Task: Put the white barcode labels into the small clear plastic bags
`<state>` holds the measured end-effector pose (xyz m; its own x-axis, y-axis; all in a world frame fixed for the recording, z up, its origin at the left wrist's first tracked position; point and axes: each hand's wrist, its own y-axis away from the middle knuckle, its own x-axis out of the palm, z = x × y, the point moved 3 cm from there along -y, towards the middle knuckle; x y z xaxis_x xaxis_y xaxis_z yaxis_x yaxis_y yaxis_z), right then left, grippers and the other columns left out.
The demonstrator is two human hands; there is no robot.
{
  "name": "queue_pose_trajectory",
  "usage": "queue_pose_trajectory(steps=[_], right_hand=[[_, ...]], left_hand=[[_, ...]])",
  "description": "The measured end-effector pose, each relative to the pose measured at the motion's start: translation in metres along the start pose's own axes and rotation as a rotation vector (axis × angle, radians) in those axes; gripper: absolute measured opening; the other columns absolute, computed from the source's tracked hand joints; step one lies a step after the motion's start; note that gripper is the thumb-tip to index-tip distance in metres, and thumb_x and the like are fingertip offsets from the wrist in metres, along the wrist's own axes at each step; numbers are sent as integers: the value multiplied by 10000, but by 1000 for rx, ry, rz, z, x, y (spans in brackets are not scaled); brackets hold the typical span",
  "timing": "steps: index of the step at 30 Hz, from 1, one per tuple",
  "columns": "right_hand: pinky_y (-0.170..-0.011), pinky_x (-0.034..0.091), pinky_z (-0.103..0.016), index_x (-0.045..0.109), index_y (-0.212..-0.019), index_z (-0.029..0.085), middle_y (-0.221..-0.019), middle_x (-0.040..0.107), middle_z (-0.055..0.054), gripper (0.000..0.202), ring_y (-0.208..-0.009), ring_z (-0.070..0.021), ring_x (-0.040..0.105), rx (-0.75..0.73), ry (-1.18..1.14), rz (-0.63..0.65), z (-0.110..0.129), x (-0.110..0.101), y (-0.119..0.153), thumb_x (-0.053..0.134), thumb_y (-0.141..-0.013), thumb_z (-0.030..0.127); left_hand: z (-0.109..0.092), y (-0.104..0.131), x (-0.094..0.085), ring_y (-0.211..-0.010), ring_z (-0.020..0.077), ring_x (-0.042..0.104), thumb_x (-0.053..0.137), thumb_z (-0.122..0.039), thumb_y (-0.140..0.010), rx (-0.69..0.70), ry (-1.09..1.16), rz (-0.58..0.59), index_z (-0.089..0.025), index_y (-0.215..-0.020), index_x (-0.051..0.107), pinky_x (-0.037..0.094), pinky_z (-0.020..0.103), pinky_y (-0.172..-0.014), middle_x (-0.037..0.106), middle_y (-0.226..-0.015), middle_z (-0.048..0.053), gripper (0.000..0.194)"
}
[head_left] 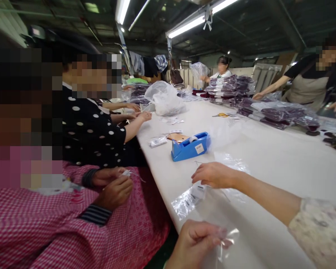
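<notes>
Near the bottom edge, my left hand (197,243) pinches a piece of clear plastic film (228,239) between thumb and fingertips. My right hand (215,175) reaches in from the right, low over the table. Its fingers are bent and close together, and what lies between the fingertips is hidden. Just below them is a white barcode label (198,190), beside a shiny clear plastic packet (184,203) with printed bars. A thin string shows by the index finger. Behind my right hand stands a blue tape dispenser (190,147).
White table (268,164) with yellow-handled scissors (222,115), a small packet (157,141), a white plastic bag (168,99) and bagged dark garments (280,110). At left, a co-worker's hands (116,186) hold a small white tag. Other people work around the table.
</notes>
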<state>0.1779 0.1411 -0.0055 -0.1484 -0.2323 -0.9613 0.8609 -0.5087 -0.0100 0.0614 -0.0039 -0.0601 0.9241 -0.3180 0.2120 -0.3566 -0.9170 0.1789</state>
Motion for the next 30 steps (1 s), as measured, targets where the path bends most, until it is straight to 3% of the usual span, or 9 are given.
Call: queue_pose_trajectory(steps=[4,7,11,18,25,30], right_hand=[[-948,417,-315,647,-1169,273,-1226,660,-43,484,-1167,-247,551,-34,93,160,-18,14,-29,756,-712,156],[-811,463,-319,617,-1194,240,-1194,637,-97,543,-1056,-274,606,39,162,225,-29,19,-33,786,-677,224],[-753,449,-307,584,-1187,221,-1114,651,-94,575,-1002,-275,625,106,225,301,-34,18,-38,795,-660,309],[-761,415,-321,659,-976,198,-1002,697,-73,483,-947,-276,642,177,289,455,-35,15,-55,823,-575,412],[-746,416,-329,682,-972,199,-1106,658,-103,438,-1007,-303,620,187,290,433,-38,18,-48,777,-622,445],[-657,419,-283,628,-1103,207,-1085,686,-83,560,-948,-268,655,242,243,405,-43,22,-42,775,-620,450]], left_hand=[[-7,-4,-15,-895,229,676,660,-371,-825,191,-269,-60,-261,-808,815,467,280,-862,781,-841,71,191],[1,-8,-22,-990,248,657,645,-403,-834,202,-395,-78,-304,-867,806,447,296,-926,775,-881,67,192],[12,-14,-26,-1004,236,662,613,-409,-858,197,-497,-61,-325,-925,793,459,286,-919,752,-1001,66,210],[21,-18,-27,-918,203,684,573,-367,-892,394,-542,71,-222,-990,779,494,249,-843,762,-889,90,270],[13,-20,-23,-855,184,698,536,-402,-913,412,-572,35,-198,-950,784,499,221,-787,761,-863,91,324],[13,-21,-21,-772,165,698,480,-447,-932,471,-645,29,-219,-932,775,498,213,-738,769,-816,59,372]])
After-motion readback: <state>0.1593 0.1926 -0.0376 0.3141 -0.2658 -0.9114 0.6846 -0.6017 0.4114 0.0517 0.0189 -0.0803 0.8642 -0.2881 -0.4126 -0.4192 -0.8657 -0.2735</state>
